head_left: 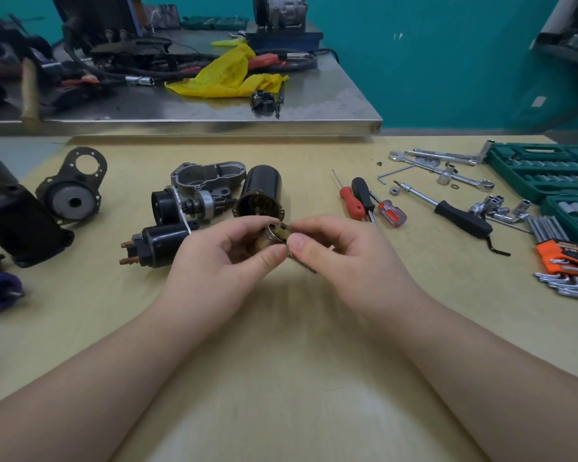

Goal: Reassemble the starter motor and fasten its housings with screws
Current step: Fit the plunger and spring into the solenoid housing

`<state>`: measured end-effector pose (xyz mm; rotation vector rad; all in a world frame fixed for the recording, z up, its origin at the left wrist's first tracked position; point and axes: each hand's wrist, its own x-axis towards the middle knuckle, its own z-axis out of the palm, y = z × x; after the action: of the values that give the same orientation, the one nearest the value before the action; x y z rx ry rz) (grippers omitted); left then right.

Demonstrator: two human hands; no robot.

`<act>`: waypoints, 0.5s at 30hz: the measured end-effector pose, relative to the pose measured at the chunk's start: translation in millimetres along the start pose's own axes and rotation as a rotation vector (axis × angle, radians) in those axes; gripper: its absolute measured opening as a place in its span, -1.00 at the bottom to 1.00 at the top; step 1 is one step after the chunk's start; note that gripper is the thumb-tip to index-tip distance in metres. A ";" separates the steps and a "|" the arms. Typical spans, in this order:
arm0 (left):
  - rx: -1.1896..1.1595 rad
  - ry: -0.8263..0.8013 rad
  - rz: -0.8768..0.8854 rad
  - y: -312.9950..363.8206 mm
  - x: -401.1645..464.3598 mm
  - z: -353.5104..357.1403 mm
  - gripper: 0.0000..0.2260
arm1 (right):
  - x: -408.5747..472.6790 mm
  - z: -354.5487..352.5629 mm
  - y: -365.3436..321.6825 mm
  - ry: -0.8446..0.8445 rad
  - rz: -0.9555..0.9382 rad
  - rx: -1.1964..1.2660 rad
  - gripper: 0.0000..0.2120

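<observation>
Both forearms reach up from the bottom edge to the frame's centre, where the left hand (227,258) and the right hand (334,251) meet over the tan tabletop (281,378). Between them sits a small brass-and-metal motor part (274,236), the left fingers curled round it and the right thumb and forefinger pinching its near edge. Just above the hands stands the black cylindrical motor housing (259,191), with a grey cast end housing (211,176) and a black solenoid (161,243) to its left. Screwdrivers (364,200) lie right of centre; a green socket case (544,170) fills the upper right.
</observation>
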<state>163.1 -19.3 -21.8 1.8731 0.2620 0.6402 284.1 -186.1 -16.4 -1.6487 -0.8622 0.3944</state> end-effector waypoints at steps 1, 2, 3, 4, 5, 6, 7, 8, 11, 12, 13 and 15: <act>0.054 -0.004 0.027 -0.4 -0.5 0.0 -0.67 | -0.5 0.3 0.8 -0.001 -0.020 -0.064 -0.76; 0.104 -0.007 0.054 -0.3 -1.1 -0.3 -0.66 | -0.8 0.7 1.3 -0.002 -0.028 -0.110 -0.77; 0.145 -0.010 0.077 -0.2 -1.6 -0.7 -0.64 | -1.0 1.2 1.6 -0.001 -0.027 -0.138 -0.79; 0.175 -0.012 0.099 0.0 -1.9 -1.2 -0.62 | -1.1 1.2 1.8 0.001 -0.024 -0.151 -0.79; 0.195 -0.012 0.118 0.7 -1.6 -1.5 -0.60 | -1.4 1.1 1.3 0.000 -0.019 -0.154 -0.79; 0.209 -0.011 0.136 1.4 -1.2 -2.1 -0.59 | -1.5 1.0 0.9 -0.006 -0.016 -0.151 -0.77; 0.220 -0.010 0.153 2.0 -0.5 -2.6 -0.60 | -1.8 0.8 0.1 -0.018 -0.015 -0.146 -0.76; 0.225 -0.013 0.168 2.0 0.3 -3.1 -0.60 | -1.9 0.7 -0.6 -0.031 -0.014 -0.143 -0.75; 0.244 -0.032 0.214 0.7 0.8 -4.2 -0.59 | -2.5 0.4 -2.1 -0.056 -0.019 -0.153 -0.72; 0.257 -0.035 0.233 -0.7 0.8 -4.4 -0.59 | -2.6 0.2 -1.8 -0.055 -0.022 -0.154 -0.72; 0.270 -0.040 0.246 -1.8 1.2 -5.1 -0.59 | -2.5 0.5 -1.4 -0.047 -0.021 -0.143 -0.74; 0.273 -0.083 0.267 0.3 5.4 -10.3 -0.54 | -2.1 1.0 -0.8 -0.020 -0.009 -0.101 -0.80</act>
<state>162.0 -8.8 -17.0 2.2144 0.0454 0.7325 281.8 -186.9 -16.3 -1.7359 -0.9169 0.3672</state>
